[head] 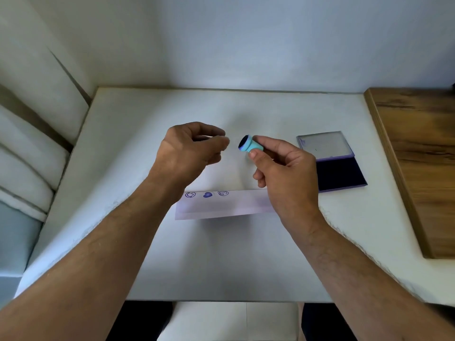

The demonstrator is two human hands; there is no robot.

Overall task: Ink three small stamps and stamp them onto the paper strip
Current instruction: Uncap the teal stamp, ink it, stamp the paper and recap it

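Note:
My right hand (283, 166) holds a small turquoise stamp (248, 145) between thumb and fingers, lifted above the table, its dark inked face turned left. My left hand (192, 148) hovers just left of the stamp with its fingers curled close together; whether it pinches something small I cannot tell. A white paper strip (221, 205) lies on the table below both hands, with three blue prints along its top left edge. The open ink pad (339, 174), its dark blue pad exposed and lid folded back, sits at the right.
The white table (147, 242) ends at a wall behind and a front edge near me. A wooden board (418, 156) lies along the right side. A cushioned white seat (29, 143) stands at the left.

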